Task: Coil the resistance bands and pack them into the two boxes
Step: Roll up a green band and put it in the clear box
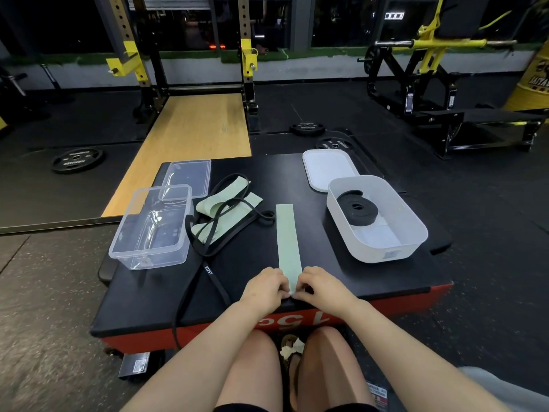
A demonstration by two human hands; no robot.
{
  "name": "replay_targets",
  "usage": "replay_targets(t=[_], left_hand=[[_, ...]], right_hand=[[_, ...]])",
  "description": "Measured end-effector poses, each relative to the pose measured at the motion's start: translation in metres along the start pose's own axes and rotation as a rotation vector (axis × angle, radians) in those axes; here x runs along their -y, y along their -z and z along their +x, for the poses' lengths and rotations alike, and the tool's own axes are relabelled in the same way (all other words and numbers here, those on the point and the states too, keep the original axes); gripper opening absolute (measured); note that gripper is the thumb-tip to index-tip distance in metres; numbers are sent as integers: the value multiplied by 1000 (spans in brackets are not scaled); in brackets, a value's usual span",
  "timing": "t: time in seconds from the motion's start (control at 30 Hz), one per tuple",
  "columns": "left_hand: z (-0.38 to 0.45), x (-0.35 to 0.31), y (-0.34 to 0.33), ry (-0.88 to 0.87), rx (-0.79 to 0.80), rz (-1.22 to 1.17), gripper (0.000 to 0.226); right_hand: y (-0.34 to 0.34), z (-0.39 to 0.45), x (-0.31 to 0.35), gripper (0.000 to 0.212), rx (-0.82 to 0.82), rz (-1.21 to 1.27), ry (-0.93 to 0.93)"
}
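Hands: left (pixel 265 285) and right (pixel 319 285) side by side | grip: both pinch green band (pixel 287 242) near end

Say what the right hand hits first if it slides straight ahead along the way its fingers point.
The right hand points inward and left, at the near end of the green band it pinches. Past that, the left hand is almost touching, so likely those fingers next.
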State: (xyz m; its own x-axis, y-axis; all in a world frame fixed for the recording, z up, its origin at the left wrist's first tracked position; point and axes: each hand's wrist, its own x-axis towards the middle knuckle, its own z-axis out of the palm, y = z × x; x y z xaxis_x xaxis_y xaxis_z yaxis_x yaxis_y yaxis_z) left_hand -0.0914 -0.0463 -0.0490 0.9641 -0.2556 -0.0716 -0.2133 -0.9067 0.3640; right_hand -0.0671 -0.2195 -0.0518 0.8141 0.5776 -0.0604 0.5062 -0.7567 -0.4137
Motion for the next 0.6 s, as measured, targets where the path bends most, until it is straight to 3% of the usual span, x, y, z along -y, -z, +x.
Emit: replay_targets(t=[0.33, 0.6], left_hand=[[7, -4, 10, 92, 86, -24, 10], [6, -2, 10, 106, 36, -81, 12]], right_hand=[[1, -2, 4, 18, -68, -51, -11], [8, 14, 3, 13, 18, 43, -112]])
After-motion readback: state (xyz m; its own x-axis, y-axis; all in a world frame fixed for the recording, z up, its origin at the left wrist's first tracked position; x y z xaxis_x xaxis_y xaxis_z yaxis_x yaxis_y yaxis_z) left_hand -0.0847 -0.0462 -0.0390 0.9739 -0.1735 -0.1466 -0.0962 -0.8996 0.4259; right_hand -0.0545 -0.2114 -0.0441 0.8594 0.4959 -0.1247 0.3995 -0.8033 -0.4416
